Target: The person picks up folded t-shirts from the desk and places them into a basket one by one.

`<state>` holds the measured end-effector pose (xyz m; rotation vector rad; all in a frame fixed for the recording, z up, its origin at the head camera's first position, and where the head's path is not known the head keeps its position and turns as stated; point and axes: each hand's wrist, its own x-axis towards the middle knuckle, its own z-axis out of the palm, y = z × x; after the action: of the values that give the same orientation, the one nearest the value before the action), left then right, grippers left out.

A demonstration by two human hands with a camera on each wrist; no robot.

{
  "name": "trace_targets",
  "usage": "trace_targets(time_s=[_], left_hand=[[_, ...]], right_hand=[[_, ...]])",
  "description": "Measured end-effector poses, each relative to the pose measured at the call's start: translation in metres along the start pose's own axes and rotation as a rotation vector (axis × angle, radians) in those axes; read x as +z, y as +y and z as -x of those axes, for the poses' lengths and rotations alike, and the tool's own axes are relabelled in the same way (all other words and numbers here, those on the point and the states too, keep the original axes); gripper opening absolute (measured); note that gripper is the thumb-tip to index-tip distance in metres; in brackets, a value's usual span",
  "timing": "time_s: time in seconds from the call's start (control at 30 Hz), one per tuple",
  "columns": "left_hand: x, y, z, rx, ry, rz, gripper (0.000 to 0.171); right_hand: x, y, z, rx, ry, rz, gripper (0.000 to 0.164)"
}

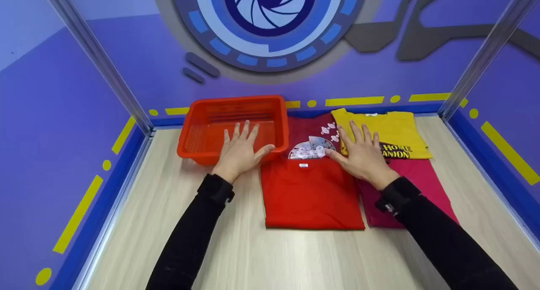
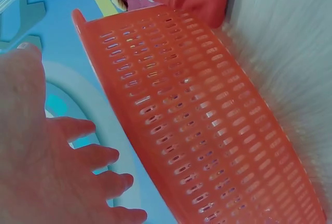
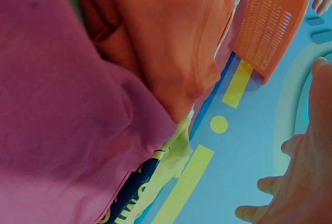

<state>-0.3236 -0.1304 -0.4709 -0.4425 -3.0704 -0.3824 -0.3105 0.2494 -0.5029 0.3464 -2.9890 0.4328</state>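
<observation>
My left hand (image 1: 239, 151) is spread above the near rim of a red plastic basket (image 1: 192, 144), fingers straight, holding nothing. In the left wrist view the hand (image 2: 57, 156) shows apart from the slotted basket wall (image 2: 192, 115). My right hand (image 1: 363, 157), also spread and holding nothing, hovers over the folded shirts. Around it lie a yellow shirt (image 1: 396, 127) with dark lettering, a red shirt (image 1: 312, 197), a magenta shirt (image 1: 415, 184) and a dark red shirt (image 1: 306, 127) with a floral print, partly covered by the red one.
The wood-grain table (image 1: 295, 260) is bounded by a blue left wall (image 1: 50, 134), a right wall (image 1: 514, 112) and a patterned back wall (image 1: 270, 77). The basket and the far shirts lie close to the back wall.
</observation>
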Motion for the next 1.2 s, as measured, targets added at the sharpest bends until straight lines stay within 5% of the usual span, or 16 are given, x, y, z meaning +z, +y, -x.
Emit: trace_targets(time_s=[0.23,0.43,0.5,0.6,0.8,0.97,1.2], left_hand=[[0.002,0.007,-0.002,0.068,0.035,0.005,0.091],[0.011,0.017,0.006,0.403,0.340,0.046,0.035],[0.016,0.022,0.010,0.503,0.376,0.034,0.025],[0.027,0.029,0.018,0.550,0.293,0.005,0.019],[0.067,0.032,0.024,0.487,0.064,-0.065,0.014],[0.088,0.025,0.027,0.443,0.021,-0.045,0.012],[0.082,0.027,0.026,0.444,-0.002,-0.007,0.010]], right_hand=[[0.002,0.003,0.001,-0.027,0.007,-0.033,0.094],[0.008,0.006,0.006,-0.188,0.101,-0.132,0.053],[0.009,0.006,0.007,-0.218,0.123,-0.147,0.036],[0.012,0.006,0.007,-0.248,0.077,-0.150,0.022],[0.029,0.007,0.011,-0.309,-0.139,-0.135,0.015],[0.040,0.004,0.013,-0.359,-0.122,-0.084,0.011],[0.037,0.002,0.016,-0.342,-0.125,-0.088,0.014]])
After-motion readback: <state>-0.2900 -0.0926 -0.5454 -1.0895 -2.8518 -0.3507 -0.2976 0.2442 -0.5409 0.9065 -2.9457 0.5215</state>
